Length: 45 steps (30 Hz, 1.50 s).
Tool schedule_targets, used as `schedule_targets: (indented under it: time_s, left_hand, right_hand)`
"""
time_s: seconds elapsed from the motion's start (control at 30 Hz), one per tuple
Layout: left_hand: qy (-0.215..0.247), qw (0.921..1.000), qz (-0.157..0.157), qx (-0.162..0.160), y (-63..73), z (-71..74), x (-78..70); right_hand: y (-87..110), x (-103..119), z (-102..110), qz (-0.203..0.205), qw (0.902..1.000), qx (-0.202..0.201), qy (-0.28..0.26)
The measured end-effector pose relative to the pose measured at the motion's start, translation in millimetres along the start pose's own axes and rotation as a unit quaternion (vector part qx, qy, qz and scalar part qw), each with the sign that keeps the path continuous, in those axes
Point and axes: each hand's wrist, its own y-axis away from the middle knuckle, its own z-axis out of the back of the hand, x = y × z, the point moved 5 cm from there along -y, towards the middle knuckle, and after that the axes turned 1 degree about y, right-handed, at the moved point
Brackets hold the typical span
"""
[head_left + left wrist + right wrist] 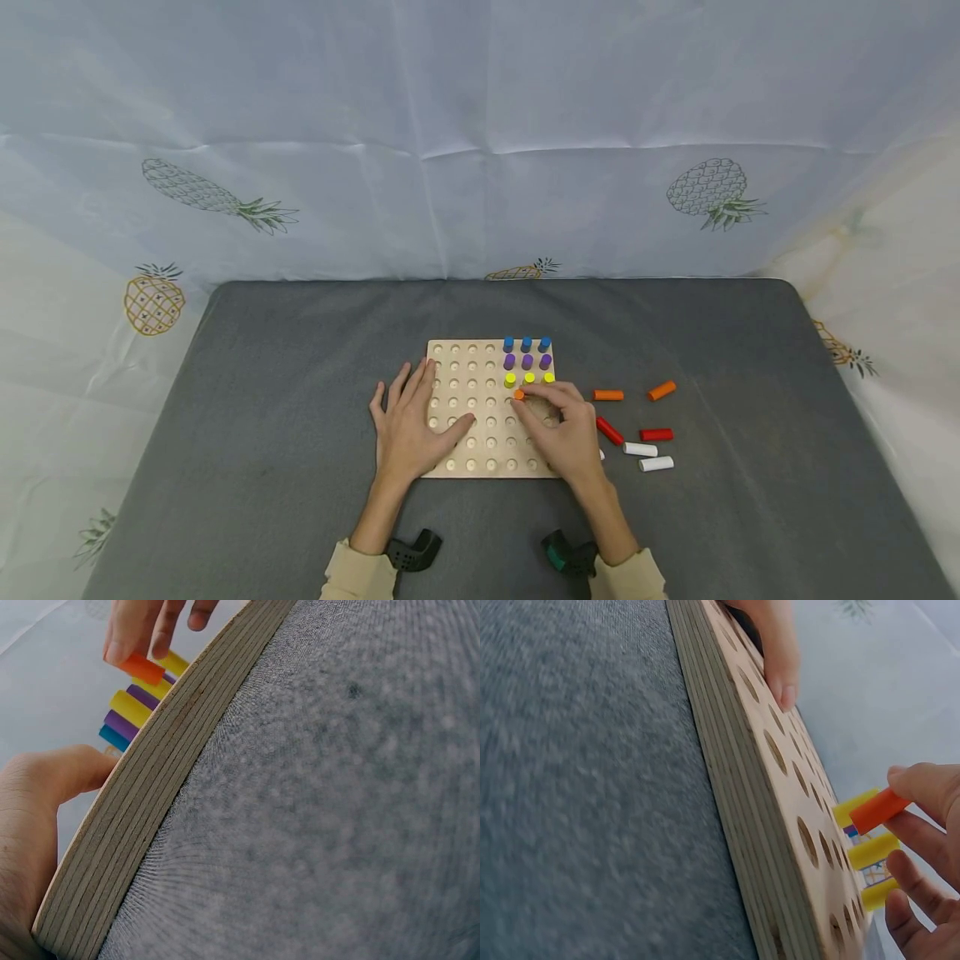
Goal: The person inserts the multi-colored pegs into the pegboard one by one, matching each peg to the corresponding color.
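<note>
A wooden pegboard (482, 454) with rows of round holes lies on the grey table. My left hand (408, 429) rests over its left edge, fingers spread and thumb on the top face. Between thumb and fingertips, my right hand (566, 429) pinches an orange peg (877, 811), held tilted close over the board, just in front of the yellow pegs. Three blue pegs (527, 343), three purple pegs (527, 362) and three yellow pegs (510, 380) stand in the far right corner, one row per colour. The right hand partly covers the yellow row.
Right of the board lie loose pegs: two orange pegs (608, 395), two red pegs (657, 434) and white pegs (641, 449), one mostly hidden by the right hand. Black wrist devices (415, 551) are worn at both wrists. A pineapple-print cloth (450, 208) hangs behind the table.
</note>
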Motion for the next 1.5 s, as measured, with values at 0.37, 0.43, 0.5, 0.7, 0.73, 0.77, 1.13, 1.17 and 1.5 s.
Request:
schedule_targets:
  time_s: [0.37, 0.43, 0.5, 0.7, 0.73, 0.77, 1.13, 1.17, 1.5]
  left_hand:
    - [-0.002, 1.0, 0.0, 0.001, 0.5, 0.6, -0.2]
    - [-0.001, 1.0, 0.0, 0.002, 0.4, 0.6, -0.2]
    - [0.0, 1.0, 0.0, 0.001, 0.3, 0.6, -0.1]
    - [0.002, 1.0, 0.002, 0.002, 0.8, 0.6, 0.3]
    - [0.002, 1.0, 0.001, 0.002, 0.9, 0.6, 0.3]
    - [0.001, 1.0, 0.001, 0.002, 1.1, 0.6, 0.3]
    - [-0.003, 1.0, 0.0, 0.0, 0.8, 0.2, 0.5]
    - [-0.003, 1.0, 0.0, 0.0, 0.6, 0.3, 0.3]
    - [-0.008, 0.9999, 0.009, 0.008, -0.7, 1.3, -1.1]
  right_hand:
    - [2.5, -0.4, -12.1, -0.022, 0.9995, 0.023, 0.002]
    - [2.5, -0.7, -13.2, -0.025, 0.9994, 0.024, 0.003]
    - [2.5, -0.8, -13.9, -0.025, 0.9994, 0.025, 0.004]
    - [2.0, -0.4, -15.1, -0.028, 0.9992, 0.028, 0.007]
    - [2.0, -0.5, -15.3, -0.029, 0.9991, 0.028, 0.008]
    - [1.9, -0.5, -15.5, -0.03, 0.9991, 0.029, 0.009]
    - [0.9, -1.9, -15.6, -0.031, 0.9983, 0.041, 0.029]
    - [0.6, -2.2, -15.7, -0.029, 0.9983, 0.041, 0.03]
    - [-0.7, 1.1, -15.3, -0.02, 0.9979, 0.047, 0.04]
